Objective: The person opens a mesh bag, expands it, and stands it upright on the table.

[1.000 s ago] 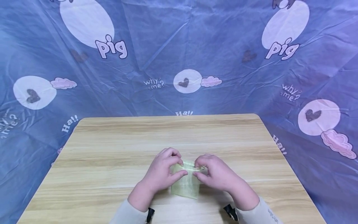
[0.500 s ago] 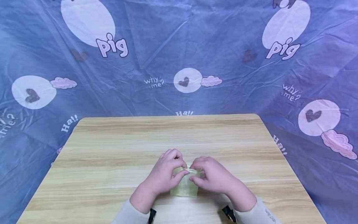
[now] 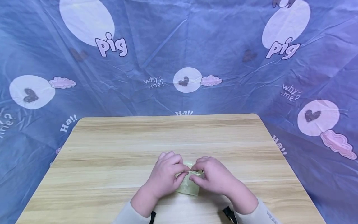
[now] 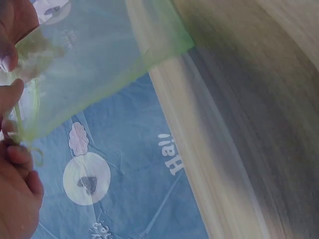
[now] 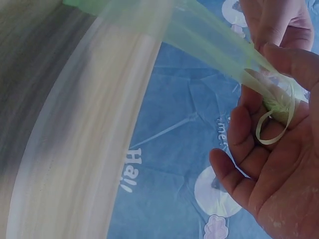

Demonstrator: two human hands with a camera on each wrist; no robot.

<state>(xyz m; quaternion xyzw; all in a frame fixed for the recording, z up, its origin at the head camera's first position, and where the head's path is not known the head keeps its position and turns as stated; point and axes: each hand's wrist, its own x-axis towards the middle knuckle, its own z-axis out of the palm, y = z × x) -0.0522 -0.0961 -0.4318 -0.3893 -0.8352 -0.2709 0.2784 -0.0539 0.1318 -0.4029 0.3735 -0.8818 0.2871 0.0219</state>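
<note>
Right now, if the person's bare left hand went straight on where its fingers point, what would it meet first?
Probably the fingertips of the bare right hand, facing it across the edge of the sheer yellow-green fabric pouch that the left hand pinches; exact depth is unclear.

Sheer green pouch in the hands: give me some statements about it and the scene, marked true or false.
1. The left hand pinches the sheer green pouch. True.
2. The pouch is opaque. False: the backdrop shows through it.
3. A thin ribbon loop shows at the right hand. True.
4. The table is black. False: it is light wood grain.
5. Only one hand touches the pouch. False: both do.
6. The backdrop bears the word pig. True.
</note>
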